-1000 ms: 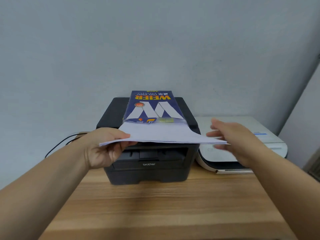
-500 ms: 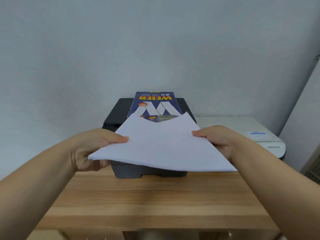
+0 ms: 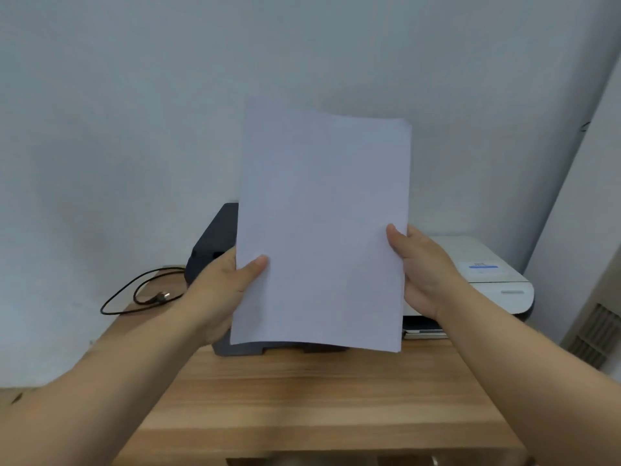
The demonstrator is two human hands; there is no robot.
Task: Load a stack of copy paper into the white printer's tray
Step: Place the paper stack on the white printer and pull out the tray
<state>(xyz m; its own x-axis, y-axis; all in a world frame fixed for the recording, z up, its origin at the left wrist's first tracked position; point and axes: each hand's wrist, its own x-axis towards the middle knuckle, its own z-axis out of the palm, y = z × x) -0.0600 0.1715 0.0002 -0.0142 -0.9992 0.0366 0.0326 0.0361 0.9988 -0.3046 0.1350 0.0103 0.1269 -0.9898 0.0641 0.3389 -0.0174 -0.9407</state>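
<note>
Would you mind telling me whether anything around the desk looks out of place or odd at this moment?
Only one thing: a thin black cable lies loosely looped on the wooden desk's far left corner, its plug end free. The sheaf of white copy paper stands upright, bowed slightly, between left hand and right hand.
</note>
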